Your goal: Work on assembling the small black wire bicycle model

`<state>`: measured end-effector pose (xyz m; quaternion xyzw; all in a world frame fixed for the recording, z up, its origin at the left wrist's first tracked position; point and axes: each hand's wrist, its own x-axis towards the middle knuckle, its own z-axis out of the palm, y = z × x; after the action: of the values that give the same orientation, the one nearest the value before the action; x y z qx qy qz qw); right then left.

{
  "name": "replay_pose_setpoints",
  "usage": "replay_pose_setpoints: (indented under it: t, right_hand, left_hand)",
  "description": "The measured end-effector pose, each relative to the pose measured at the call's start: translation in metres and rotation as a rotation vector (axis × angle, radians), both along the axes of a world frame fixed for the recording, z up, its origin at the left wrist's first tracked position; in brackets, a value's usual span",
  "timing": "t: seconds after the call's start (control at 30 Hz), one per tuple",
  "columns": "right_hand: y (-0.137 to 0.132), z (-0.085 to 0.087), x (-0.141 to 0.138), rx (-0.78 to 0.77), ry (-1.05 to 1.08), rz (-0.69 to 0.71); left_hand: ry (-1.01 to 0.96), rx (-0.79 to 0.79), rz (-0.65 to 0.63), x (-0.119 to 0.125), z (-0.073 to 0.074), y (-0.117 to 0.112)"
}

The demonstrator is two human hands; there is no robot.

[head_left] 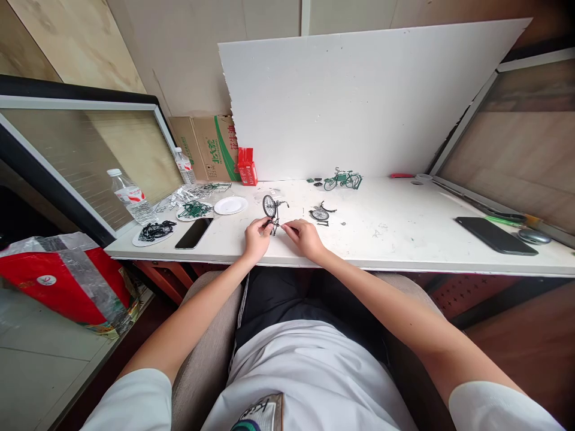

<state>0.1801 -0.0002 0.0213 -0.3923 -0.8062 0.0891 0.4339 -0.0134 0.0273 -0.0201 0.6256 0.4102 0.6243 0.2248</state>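
Two hands meet at a small black model bicycle [277,214], which sits between them over the near part of the tabletop [395,239]. The left hand [259,237] pinches its lower end between thumb and finger; the right hand [303,234] has thumb and fingertip pressed together at the opposite side, though whether they grip the frame or some tiny piece is too small to tell. Stems this thin probably call for a light squeeze close to the joint, with the left hand steady and any push straight along the part, since sideways force could bend it. The wheel is a fine ring of spokes, the frame spindly and dark. Just beyond lies a loose wheel [319,214], and farther back a green model bicycle [343,179]. Leftward are a glossy flat phone [194,233], a smooth round white plate [230,205] and wiry tangles of green parts [194,209] and black parts [156,230].
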Motion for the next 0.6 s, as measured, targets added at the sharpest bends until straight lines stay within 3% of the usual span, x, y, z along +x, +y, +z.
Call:
replay_pose_setpoints:
  t: [0.33,0.6]
  right_hand:
    - [0.0004,0.0021,0.0016,-0.179,0.03,0.004]
    - [0.0055,-0.0037,-0.0052,-0.152,0.072,0.041]
  left_hand:
    - [0.01,0.019,-0.001,0.0005,0.0027,-0.004]
    - [-0.024,-0.016,0.014,0.0025,0.0044,-0.0048]
